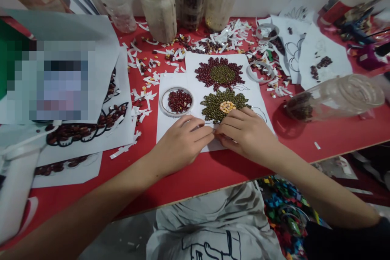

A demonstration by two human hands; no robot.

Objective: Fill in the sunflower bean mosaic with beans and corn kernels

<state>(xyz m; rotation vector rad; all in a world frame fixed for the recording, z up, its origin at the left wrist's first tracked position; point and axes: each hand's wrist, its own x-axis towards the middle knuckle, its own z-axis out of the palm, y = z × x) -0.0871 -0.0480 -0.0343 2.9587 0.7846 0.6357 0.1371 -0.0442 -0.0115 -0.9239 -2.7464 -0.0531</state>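
While far red flower [219, 74] and near green flower [213, 105] look filled, leaf outline [243, 87] bare; left hand [185, 140], right hand [248, 133] adjacent, grips indeterminable.

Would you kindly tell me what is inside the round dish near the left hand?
Small dark red beans lie in the round dish; the part of its bottom beneath them cannot be seen.

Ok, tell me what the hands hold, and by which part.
Can't tell: left hand and right hand sit together over the flower sheet, hiding any hold.
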